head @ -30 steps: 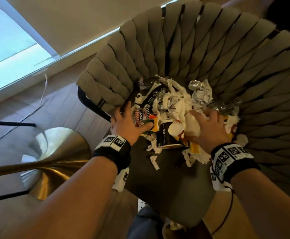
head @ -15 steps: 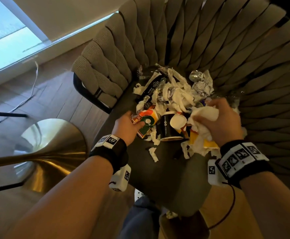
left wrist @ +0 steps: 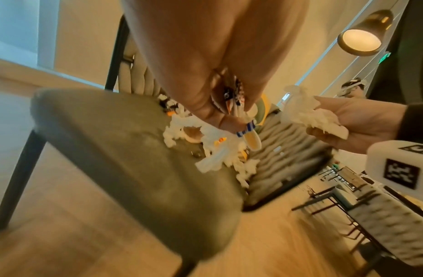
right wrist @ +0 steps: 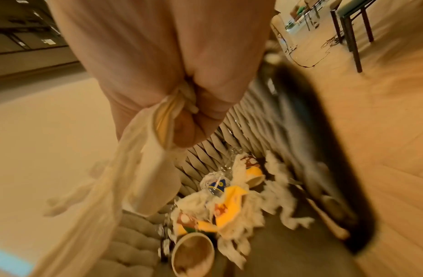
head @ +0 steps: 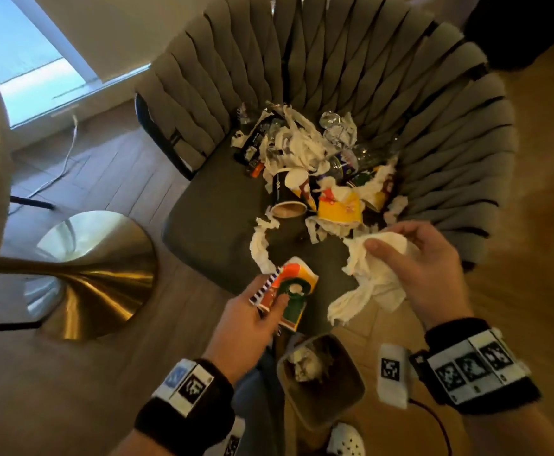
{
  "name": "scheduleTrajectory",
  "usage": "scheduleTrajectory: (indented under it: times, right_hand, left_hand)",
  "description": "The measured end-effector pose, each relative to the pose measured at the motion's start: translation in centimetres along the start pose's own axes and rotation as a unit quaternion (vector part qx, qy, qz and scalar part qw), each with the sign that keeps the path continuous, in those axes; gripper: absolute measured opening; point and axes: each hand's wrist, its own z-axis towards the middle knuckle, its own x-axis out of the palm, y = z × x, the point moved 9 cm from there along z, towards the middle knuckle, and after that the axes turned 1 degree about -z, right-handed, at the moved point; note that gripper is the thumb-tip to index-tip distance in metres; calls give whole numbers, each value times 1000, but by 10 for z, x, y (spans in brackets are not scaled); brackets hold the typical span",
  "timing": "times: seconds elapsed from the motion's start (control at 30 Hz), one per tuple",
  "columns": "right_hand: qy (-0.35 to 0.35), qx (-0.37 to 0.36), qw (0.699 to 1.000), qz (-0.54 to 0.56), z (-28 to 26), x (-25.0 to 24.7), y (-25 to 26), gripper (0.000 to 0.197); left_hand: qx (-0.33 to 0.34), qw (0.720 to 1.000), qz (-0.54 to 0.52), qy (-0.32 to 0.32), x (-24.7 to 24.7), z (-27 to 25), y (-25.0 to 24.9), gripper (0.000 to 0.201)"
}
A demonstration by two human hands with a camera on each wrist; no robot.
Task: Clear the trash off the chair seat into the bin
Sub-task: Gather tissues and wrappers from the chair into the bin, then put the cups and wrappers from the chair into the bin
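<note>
L hand grips wrapper, R hand tissue

Your forearms are bare. Each wrist wears a black wristband carrying a white strip printed with square black-and-white markers. A white block with one such marker hangs beside your right wristband, and a thin dark cable trails from it. Below, a white perforated clog shows.

Seat front bare; trash pile crowds backrest.
</note>
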Motion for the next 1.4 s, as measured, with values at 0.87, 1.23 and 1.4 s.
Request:
scheduleTrajectory:
  times: [0.87,1.23,1.4]
  right_hand:
    - [171,181,927,-280,-143,100,-416,58]
    - [145,135,962,-190,-96,55,-229,22]
    - [64,52,987,-138,-17,45,-108,14]
  left_hand:
    - [-275,945,146,101,232,2,338,124]
    - [-176,970,160,45,147,-13,199,44]
    - [-86,991,103,17,109,1,96,19]
